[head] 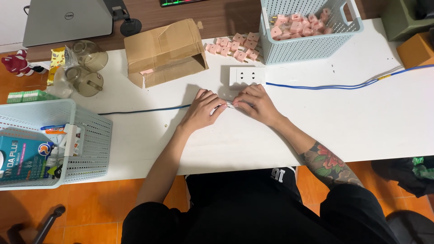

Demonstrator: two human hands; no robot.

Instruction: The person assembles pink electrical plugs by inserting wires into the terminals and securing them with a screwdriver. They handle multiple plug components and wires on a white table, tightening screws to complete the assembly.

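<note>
Your left hand (201, 110) and your right hand (257, 105) meet just below the white socket block (247, 76), and both pinch between their fingertips a small pale piece (229, 105) where the blue cable (343, 86) comes in; what the piece is, I cannot tell. The socket block lies on the white bench (361, 126), with loose pink plugs (235, 47) just above it, a torn cardboard box (163, 52) to its left and a pale blue basket (312, 43) of more pink plugs to its upper right. Far left of the socket block a second basket (90, 135) stands at the bench edge, and below the bench is an orange tiled floor (90, 212).
</note>
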